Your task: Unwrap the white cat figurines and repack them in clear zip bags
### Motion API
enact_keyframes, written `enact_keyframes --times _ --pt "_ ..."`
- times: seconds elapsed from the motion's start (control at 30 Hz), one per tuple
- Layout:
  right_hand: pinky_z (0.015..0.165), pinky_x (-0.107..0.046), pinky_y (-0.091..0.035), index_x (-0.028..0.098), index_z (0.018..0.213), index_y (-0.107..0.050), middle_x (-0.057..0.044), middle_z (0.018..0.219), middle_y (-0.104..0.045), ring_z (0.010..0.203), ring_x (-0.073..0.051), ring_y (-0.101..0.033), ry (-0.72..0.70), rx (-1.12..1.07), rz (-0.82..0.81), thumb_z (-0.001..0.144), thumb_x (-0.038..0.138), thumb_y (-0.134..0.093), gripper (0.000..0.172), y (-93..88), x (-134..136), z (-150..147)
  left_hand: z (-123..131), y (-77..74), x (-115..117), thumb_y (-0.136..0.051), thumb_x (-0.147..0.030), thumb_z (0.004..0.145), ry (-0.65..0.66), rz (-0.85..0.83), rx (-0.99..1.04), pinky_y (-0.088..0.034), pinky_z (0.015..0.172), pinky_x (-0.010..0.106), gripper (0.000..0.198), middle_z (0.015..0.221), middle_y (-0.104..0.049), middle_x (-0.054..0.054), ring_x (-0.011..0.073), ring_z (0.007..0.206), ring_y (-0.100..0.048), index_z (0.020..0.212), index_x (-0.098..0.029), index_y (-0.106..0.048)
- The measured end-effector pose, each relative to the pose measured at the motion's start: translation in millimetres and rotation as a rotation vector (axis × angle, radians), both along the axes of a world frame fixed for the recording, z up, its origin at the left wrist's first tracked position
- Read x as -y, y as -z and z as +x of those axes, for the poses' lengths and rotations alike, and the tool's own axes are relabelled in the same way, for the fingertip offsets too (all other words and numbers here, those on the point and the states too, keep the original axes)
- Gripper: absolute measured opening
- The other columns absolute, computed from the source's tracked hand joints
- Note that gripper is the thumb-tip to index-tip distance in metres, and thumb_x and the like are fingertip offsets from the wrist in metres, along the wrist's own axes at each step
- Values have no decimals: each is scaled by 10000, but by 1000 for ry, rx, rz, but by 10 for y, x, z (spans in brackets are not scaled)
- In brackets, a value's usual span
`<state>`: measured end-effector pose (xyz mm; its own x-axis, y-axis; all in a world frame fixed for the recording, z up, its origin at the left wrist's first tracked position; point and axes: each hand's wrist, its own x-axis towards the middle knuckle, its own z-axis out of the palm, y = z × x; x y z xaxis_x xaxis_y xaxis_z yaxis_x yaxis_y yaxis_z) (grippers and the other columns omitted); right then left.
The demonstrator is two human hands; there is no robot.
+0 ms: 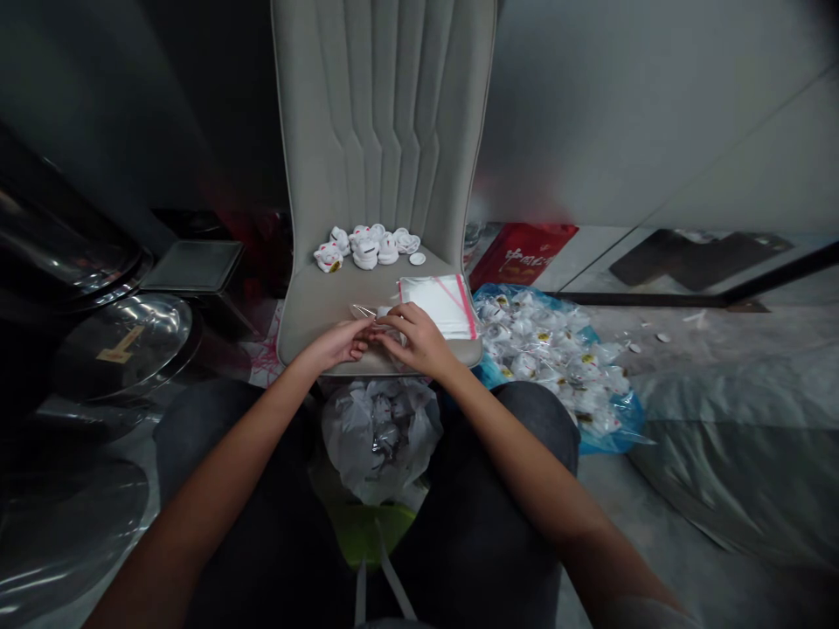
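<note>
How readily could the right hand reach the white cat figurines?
Probably easily: the right hand is over the chair seat, with bare seat before the figurines; the left hand sits beside it, clear of the path.

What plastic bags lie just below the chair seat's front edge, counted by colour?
Blue plastic bag: 1
Translucent white plastic bag: 1
Total: 2

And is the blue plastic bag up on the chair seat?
No, the blue plastic bag lies on the floor beside the chair seat.
</note>
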<state>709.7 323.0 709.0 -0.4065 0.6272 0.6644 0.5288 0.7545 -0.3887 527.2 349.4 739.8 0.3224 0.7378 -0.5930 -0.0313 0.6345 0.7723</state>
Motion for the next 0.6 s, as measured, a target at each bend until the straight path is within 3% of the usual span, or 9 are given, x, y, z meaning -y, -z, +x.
enact_keyframes --times 0.37,0.6 --pt "759 -363 -453 171 1077 -660 -108 964 -634 871 -221 -551 -24 41 76 972 337 -556 222 40 -22 1 29 -49 6 -519 -288 976 -40 -71 18 -230 363 123 258 609 -568 -11 24 403 -408 783 -129 -582" --pt "765 -373 -456 203 1063 -678 -86 930 -643 865 -219 -556 -48 23 62 964 372 -577 220 19 -30 35 1 -35 -11 -504 -308 984 -38 -102 43 -242 371 133 267 617 -577 0 33 405 -408 807 -132 -599"
